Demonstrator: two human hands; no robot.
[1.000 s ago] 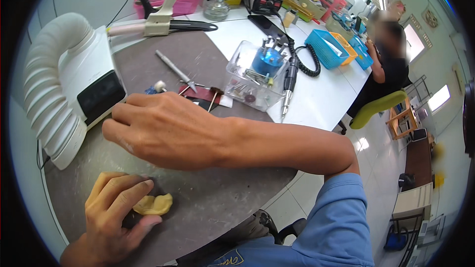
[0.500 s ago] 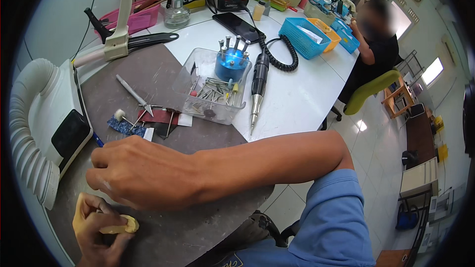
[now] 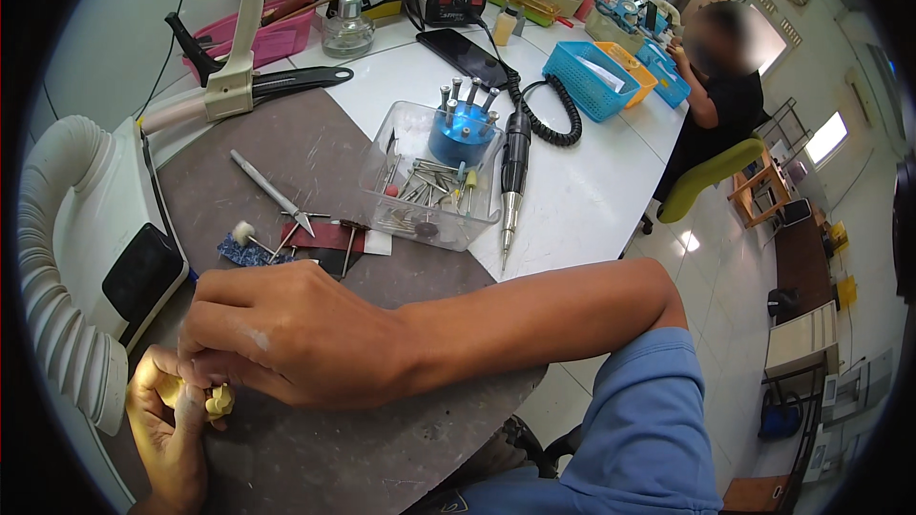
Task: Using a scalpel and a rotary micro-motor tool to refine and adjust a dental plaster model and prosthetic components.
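Yellow and lumpy, the small moulded piece (image 3: 219,402) showed low on the left of the head view, over the grey-brown mat (image 3: 315,458); whether it touched down was hard to say. And there was the left hand (image 3: 162,420), fingers curled around it, thumb pressed close! Over the top came the right hand (image 3: 296,334), wrist bent, fingers folded inward, tips right at the left thumb and the piece; whether they pinched a tool could not be told, with the knuckles in the way. Delicate stuff: this looked like work for a firm but gentle hold, the right fingertips braced against the left, pressure light, the piece kept in that bright patch of light. Beside the left hand hung the ribbed white hose (image 3: 57,257); farther up the mat, well apart from both hands, lay the slim knife (image 3: 272,193), its blade pointing toward the red strip (image 3: 320,236)
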